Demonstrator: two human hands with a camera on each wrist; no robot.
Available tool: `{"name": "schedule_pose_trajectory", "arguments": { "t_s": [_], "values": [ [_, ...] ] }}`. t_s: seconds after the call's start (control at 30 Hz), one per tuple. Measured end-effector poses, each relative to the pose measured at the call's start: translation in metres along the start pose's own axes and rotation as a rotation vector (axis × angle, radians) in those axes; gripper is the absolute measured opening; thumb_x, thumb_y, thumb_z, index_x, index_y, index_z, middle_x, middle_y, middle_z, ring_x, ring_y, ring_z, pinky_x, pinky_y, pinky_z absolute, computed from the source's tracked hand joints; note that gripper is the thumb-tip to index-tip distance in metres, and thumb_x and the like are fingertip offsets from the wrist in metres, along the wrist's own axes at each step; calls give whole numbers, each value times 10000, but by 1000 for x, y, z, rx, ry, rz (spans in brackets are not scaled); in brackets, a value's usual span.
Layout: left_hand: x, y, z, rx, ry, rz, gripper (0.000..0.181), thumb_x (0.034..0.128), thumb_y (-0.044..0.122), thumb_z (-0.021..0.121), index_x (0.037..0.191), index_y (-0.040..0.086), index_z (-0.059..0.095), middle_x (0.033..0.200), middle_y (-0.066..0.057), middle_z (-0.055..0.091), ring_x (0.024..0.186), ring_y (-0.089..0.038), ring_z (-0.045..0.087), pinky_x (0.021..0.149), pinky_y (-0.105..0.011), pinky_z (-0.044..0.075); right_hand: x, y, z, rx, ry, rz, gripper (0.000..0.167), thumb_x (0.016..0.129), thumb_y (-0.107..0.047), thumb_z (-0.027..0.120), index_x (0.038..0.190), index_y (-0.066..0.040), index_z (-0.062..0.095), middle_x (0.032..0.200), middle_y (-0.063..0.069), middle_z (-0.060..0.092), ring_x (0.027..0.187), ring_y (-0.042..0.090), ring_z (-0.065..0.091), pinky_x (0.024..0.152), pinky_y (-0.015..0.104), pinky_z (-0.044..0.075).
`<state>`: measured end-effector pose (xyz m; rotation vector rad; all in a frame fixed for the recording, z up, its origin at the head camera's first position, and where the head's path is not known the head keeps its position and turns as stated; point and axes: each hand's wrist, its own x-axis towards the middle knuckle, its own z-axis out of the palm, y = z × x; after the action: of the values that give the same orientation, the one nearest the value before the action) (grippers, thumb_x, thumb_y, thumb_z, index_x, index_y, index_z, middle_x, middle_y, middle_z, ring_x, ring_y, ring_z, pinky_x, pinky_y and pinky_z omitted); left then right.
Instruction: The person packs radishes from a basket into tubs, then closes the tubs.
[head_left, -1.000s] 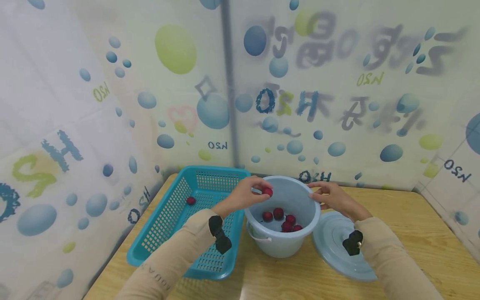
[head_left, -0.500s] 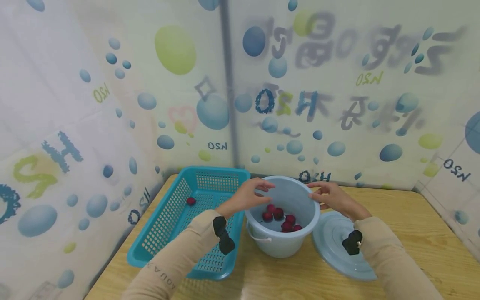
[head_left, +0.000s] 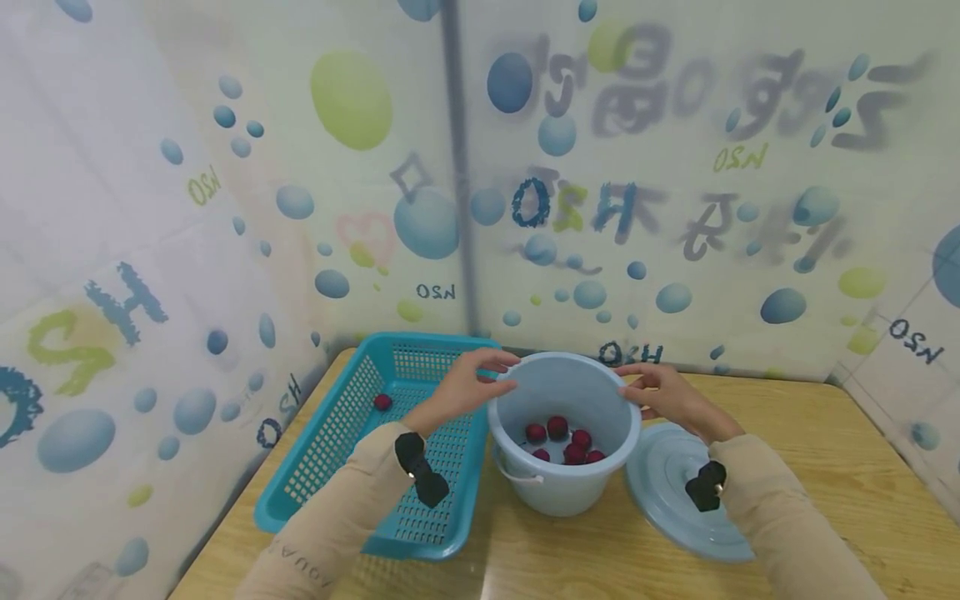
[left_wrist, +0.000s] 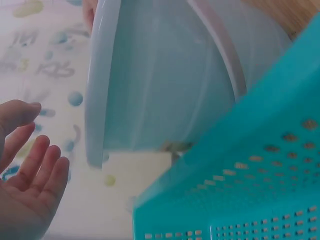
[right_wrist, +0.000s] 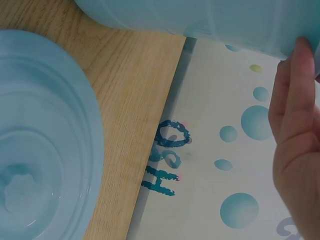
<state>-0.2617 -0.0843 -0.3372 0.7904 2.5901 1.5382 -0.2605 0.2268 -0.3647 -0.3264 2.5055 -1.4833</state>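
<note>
My left hand (head_left: 467,385) hovers between a turquoise perforated basket (head_left: 311,442) and a light blue bucket (head_left: 558,492). Its fingers are spread and hold nothing; the left wrist view shows this hand (left_wrist: 32,185) apart from the bucket's rim. Several dark red, plum-like fruits (head_left: 557,427) lie on the bucket's floor. One more fruit (head_left: 382,402) sits toward the far end of the basket. On the bucket's right side, my right hand (head_left: 671,398) grips the rim. From the right wrist, its fingers (right_wrist: 300,90) lie along the outer wall; the thumb is mostly hidden.
A round light blue lid (head_left: 675,475) lies on the wooden table (head_left: 817,467) right of the bucket, partly under my right forearm. The bucket's handle (head_left: 517,477) hangs down its front. Behind the table stands a patterned wall covering (head_left: 660,208).
My left hand has let go of a fruit, which fell into the bucket and rolled toward its near side. That hand then moved left, out over the basket's edge. The right hand stays put.
</note>
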Motion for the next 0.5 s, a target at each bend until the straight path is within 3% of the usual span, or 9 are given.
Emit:
{"name": "schedule_pose_trajectory", "arguments": {
  "t_s": [0.23, 0.5],
  "values": [
    [-16, -22, -34, 66, 123, -44, 282, 825, 139, 623, 1095, 63, 594, 1107, -91, 580, 987, -212, 549, 837, -341, 462, -1, -1, -1, 23, -22, -33, 467, 876, -167, 557, 1268, 40, 412, 913, 149, 559, 791, 210, 592, 677, 377, 526],
    [-35, -54, -69, 96, 252, -107, 281, 838, 126, 604, 1105, 40, 581, 1120, -129, 563, 991, -265, 538, 814, -394, 460, 0, 0, -1, 23, -22, -24, 472, 872, -175, 564, 1267, 37, 415, 911, 147, 561, 792, 211, 592, 681, 373, 525]
  ]
}}
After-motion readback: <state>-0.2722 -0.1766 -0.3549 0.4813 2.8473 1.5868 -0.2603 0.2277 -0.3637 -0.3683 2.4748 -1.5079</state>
